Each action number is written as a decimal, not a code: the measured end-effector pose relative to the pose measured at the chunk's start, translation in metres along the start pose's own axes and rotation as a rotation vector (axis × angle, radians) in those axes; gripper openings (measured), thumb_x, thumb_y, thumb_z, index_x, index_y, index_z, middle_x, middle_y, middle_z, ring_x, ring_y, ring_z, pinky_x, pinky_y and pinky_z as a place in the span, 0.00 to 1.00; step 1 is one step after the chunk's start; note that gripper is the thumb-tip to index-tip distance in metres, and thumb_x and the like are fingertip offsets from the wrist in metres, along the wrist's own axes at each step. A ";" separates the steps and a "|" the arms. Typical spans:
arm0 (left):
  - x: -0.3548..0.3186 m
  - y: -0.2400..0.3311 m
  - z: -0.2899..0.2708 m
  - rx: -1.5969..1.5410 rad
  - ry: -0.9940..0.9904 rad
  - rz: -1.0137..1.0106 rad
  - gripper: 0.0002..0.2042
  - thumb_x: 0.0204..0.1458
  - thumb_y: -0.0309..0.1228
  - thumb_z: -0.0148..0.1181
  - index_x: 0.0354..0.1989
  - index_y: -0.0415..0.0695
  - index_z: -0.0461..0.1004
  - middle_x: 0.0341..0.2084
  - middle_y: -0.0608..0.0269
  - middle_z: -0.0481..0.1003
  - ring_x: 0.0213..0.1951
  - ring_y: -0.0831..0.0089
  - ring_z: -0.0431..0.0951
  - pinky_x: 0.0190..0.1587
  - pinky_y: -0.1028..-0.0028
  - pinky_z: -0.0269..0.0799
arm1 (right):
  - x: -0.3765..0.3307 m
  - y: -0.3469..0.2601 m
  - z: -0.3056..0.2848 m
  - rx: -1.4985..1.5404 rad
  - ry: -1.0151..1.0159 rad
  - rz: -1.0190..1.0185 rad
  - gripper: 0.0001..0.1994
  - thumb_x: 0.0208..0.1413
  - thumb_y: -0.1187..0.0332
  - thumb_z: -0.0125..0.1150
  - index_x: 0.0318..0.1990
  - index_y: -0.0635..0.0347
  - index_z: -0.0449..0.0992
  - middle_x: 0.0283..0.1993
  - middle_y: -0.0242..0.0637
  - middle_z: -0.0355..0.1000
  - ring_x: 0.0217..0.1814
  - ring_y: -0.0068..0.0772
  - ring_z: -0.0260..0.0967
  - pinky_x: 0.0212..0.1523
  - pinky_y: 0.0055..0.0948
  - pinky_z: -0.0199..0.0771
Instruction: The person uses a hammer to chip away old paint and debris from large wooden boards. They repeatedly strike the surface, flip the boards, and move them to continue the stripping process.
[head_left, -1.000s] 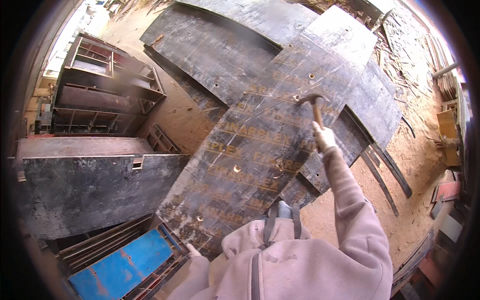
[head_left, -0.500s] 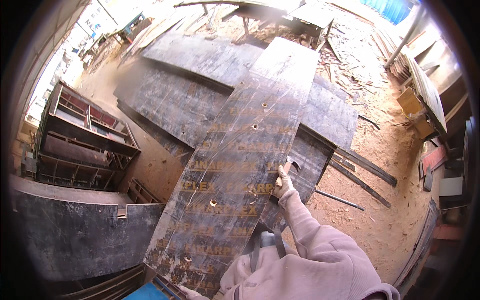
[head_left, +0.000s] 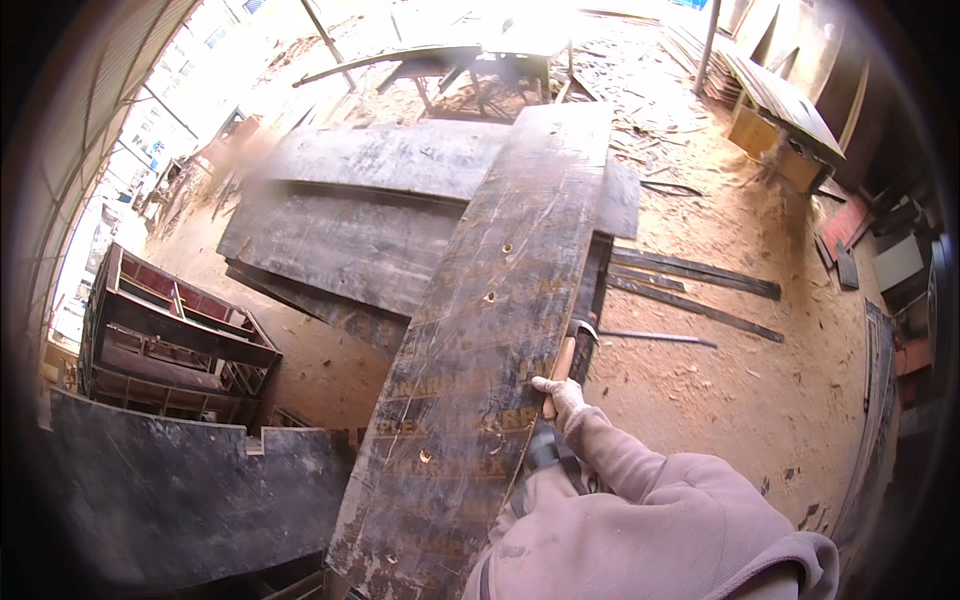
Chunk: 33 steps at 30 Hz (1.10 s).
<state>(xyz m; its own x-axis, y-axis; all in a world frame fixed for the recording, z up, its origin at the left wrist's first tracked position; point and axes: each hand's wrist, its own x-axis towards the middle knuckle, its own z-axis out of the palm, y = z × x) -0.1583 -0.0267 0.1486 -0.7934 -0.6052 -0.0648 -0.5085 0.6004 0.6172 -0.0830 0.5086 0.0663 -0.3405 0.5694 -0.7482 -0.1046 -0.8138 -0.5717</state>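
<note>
Out on a sawdust floor [head_left: 720, 390], long dark plywood board [head_left: 490, 330] over stacked sheets [head_left: 340, 240], right hand [head_left: 560, 395] gripping a hammer [head_left: 566, 358], metal rack [head_left: 170, 340] left, left hand out of sight

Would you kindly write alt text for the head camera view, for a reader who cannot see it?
A person's gloved right hand grips a wooden-handled hammer at the right edge of a long dark plywood board. The board lies across other dark panels on a sawdust-covered floor, with a metal rack to the left; the left hand is out of view.
</note>
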 end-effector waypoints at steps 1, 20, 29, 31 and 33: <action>0.000 -0.013 -0.009 -0.004 0.005 0.017 0.35 0.60 0.63 0.53 0.50 0.38 0.79 0.39 0.50 0.81 0.42 0.59 0.79 0.47 0.61 0.73 | -0.016 0.009 -0.027 0.073 -0.064 0.027 0.11 0.50 0.72 0.75 0.40 0.62 0.80 0.31 0.32 0.77 0.28 0.30 0.73 0.30 0.33 0.74; 0.033 0.003 -0.079 0.082 -0.221 0.646 0.34 0.61 0.62 0.53 0.47 0.37 0.81 0.35 0.48 0.82 0.39 0.58 0.80 0.44 0.62 0.74 | -0.231 0.160 -0.387 0.666 0.413 0.190 0.19 0.59 0.64 0.71 0.21 0.47 0.65 0.12 0.32 0.58 0.12 0.33 0.50 0.17 0.37 0.51; -0.148 0.108 -0.057 0.047 -0.496 1.156 0.33 0.61 0.61 0.53 0.46 0.36 0.82 0.34 0.48 0.82 0.37 0.58 0.80 0.43 0.62 0.74 | -0.421 0.194 -0.486 0.950 0.858 -0.003 0.18 0.56 0.61 0.74 0.23 0.55 0.69 0.17 0.32 0.60 0.16 0.32 0.52 0.21 0.35 0.55; -0.204 0.123 -0.059 0.028 -0.568 1.244 0.33 0.62 0.61 0.53 0.46 0.36 0.82 0.33 0.48 0.82 0.37 0.58 0.81 0.43 0.62 0.74 | -0.464 0.212 -0.507 0.902 0.899 0.019 0.21 0.56 0.62 0.74 0.20 0.52 0.66 0.16 0.33 0.59 0.17 0.31 0.54 0.20 0.36 0.54; -0.250 0.142 -0.073 0.046 -0.609 1.352 0.33 0.62 0.61 0.53 0.45 0.36 0.82 0.33 0.48 0.82 0.37 0.58 0.81 0.42 0.62 0.74 | -0.501 0.232 -0.525 1.129 0.951 0.341 0.21 0.56 0.61 0.74 0.20 0.51 0.65 0.15 0.34 0.59 0.16 0.32 0.54 0.19 0.37 0.53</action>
<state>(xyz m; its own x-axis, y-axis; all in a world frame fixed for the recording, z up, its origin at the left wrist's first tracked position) -0.0081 0.1715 0.3103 -0.6712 0.7120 0.2064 0.7106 0.5387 0.4525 0.5533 0.0954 0.1314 0.1707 -0.1575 -0.9726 -0.9385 -0.3268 -0.1118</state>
